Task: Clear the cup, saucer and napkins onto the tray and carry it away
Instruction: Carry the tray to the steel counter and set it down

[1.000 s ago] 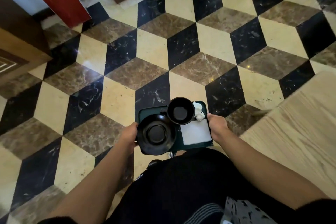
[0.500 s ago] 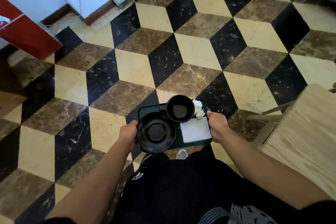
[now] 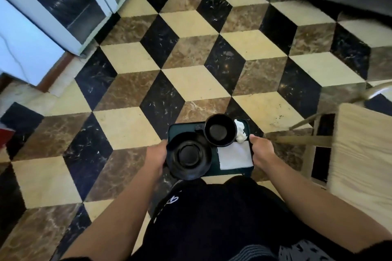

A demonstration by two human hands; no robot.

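Tray (image 3: 184, 129) gripped at both edges, left hand (image 3: 156, 155), right hand (image 3: 261, 150)

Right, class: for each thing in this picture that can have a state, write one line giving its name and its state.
Tray: carried above the floor, gripped at both sides.
Cup: upright on the tray, looks empty.
Saucer: on the tray, overhanging its near left edge.
Folded napkin: flat on the tray.
Crumpled napkin: beside the cup.
Left hand: grips the tray's left edge.
Right hand: grips the right edge.
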